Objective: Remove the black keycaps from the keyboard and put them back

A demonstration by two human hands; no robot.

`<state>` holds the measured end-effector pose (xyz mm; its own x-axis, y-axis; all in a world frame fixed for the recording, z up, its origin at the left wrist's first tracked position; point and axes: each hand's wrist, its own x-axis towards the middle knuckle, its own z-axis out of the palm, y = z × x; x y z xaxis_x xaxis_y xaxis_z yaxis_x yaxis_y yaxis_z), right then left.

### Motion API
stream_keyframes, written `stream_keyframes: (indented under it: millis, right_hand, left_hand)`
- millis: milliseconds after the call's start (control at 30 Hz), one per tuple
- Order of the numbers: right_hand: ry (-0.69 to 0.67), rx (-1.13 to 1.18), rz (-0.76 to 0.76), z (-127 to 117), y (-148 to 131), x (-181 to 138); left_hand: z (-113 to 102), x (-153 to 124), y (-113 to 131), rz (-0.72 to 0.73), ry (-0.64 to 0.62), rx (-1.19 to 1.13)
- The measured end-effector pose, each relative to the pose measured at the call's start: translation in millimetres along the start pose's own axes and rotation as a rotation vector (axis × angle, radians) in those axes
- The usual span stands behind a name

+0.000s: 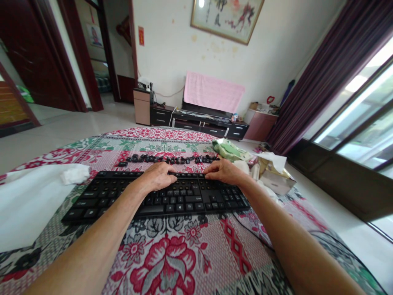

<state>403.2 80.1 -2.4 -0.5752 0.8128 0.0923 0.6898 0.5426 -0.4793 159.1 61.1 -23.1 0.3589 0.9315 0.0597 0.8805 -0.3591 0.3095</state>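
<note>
A black computer keyboard (192, 199) lies flat across the patterned tablecloth, with bare sockets showing in its upper rows where keycaps are off. Behind its far edge runs a line of loose black keycaps (167, 159). My left hand (158, 176) grips the keyboard's far edge near the middle, thumb on top and fingers curled beyond it. Farther right, my right hand (224, 171) is closed on the same edge in a similar way. The fingertips of both hands are partly hidden, so a small keycap in them cannot be ruled out.
White cloth (33, 200) lies at the left of the table. To the right are a green packet (231, 149) and a tissue box (274, 174). A black cable (251, 231) trails right from the keyboard. Beyond the table stands a low TV cabinet (202, 125).
</note>
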Motion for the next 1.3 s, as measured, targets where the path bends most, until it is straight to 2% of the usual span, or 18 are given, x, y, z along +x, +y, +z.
stream_keyframes:
  millis: [233,400,633,800,1033,1100,1133,1200,1300]
  right_hand:
    - [-0.03,-0.034,0.015,-1,-1,3]
    - [-0.05,-0.028,-0.071,-3,-1,1]
    - [-0.027,0.083,0.108,0,5,4]
    - [-0.054,0.141,0.117,0,10,8]
    - [-0.157,0.221,0.134,-8,13,14]
    - [-0.09,0.243,0.195,-14,20,18]
    - [-0.001,0.217,0.232,-16,25,22]
    - [0.208,0.057,0.313,-19,37,33]
    - [0.317,-0.218,0.35,-19,56,52]
  left_hand:
    - [1,1,0,0.008,0.004,-0.011]
    - [2,1,-1,0.002,0.017,-0.001]
    - [2,0,-1,-0.004,0.024,0.01]
    - [1,1,0,-0.004,0.013,0.012]
    - [2,1,0,-0.002,0.027,0.02]
    - [1,1,1,-0.005,0.019,0.019]
    - [1,1,1,-0.009,0.017,0.017]
    - [0,0,1,-0.013,0.018,0.013]
    - [-1,0,2,-0.02,0.009,0.008]
